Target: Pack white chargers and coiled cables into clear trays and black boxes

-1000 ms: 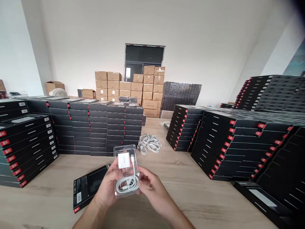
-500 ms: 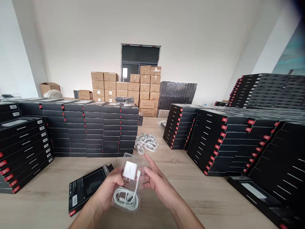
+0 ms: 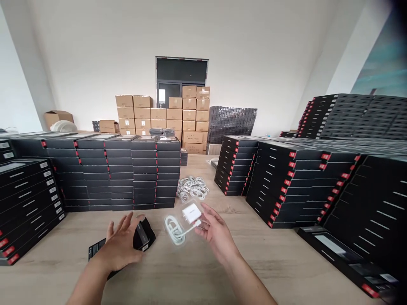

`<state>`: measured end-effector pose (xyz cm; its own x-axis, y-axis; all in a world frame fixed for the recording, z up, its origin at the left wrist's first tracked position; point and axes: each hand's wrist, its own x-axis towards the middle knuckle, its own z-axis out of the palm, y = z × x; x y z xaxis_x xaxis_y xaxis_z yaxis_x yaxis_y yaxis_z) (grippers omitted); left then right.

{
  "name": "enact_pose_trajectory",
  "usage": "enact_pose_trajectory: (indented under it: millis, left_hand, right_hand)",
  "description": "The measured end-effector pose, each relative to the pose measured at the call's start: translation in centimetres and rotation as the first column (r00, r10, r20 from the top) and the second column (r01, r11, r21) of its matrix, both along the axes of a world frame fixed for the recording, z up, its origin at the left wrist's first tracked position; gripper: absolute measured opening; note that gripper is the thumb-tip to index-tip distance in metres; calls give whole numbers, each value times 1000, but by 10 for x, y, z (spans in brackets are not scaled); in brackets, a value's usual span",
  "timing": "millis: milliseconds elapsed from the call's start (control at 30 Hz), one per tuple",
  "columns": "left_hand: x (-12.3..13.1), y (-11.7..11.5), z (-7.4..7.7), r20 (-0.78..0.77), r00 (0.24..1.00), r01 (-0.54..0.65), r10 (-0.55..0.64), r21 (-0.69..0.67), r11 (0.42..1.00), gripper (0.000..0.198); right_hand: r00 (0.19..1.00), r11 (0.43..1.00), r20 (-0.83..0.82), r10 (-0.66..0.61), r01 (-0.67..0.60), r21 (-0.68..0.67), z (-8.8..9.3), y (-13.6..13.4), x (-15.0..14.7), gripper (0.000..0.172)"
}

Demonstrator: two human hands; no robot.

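Observation:
My right hand [image 3: 216,232] grips one end of a clear plastic tray [image 3: 181,218]. In it lie a white charger plug [image 3: 191,212] and a coiled white cable [image 3: 174,231]. My left hand [image 3: 122,245] spreads its fingers over a black box [image 3: 141,235] on the table. The end of this box facing the tray has its flap open. Most of the box is hidden beneath my left hand, and I cannot tell whether the palm touches it.
Behind the tray lies a heap of white cables [image 3: 193,187]. Stacked black boxes [image 3: 117,173] wall off the left, and more black boxes [image 3: 280,182] rise on the right. One black box [image 3: 343,254] lies at the front right. Cardboard cartons [image 3: 189,114] stand at the back.
My left hand has let go of the plastic tray and moved left over the black box. The tray has turned on its side in my right hand.

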<state>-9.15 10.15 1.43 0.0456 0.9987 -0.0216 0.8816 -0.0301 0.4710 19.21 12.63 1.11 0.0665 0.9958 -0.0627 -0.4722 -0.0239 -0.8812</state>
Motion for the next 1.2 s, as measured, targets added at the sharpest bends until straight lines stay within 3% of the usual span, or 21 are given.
enact_pose_trajectory:
  millis: [133, 300, 467, 667, 733, 1033, 1133, 1200]
  left_hand:
    - [11, -4, -1, -74, 995, 57, -61, -53, 997, 75]
    - [31, -13, 3, -31, 987, 157, -155, 72, 985, 81]
    - [40, -15, 2, -27, 986, 163, -163, 329, 930, 83]
    - [39, -7, -3, -90, 985, 174, -150, 563, 808, 94]
    - [40, -7, -2, -82, 979, 199, -185, 569, 798, 95]
    - [45, -23, 16, 114, 927, 282, -357, 417, 864, 98]
    - [49, -27, 21, 154, 913, 288, -377, 411, 865, 96]
    - [51, -29, 24, 168, 910, 282, -379, 419, 863, 96]
  right_hand:
    - [982, 999, -183, -44, 39, -30, -6, 5, -2, 45]
    - [957, 997, -288, 29, -7, 78, -6, -5, -22, 57]
    - [983, 981, -183, 6, 30, 190, -10, -11, -31, 60]
    - [995, 978, 60, 84, -94, 185, -1, -7, -10, 55]
    - [987, 975, 109, 114, -133, 181, 6, -8, -2, 53]
    - [926, 913, 114, 360, -375, 160, 27, -17, 14, 43]
    - [933, 924, 42, 358, -361, 130, 27, -17, 13, 41]
    - [946, 943, 81, 313, -320, 95, 24, -17, 11, 37]
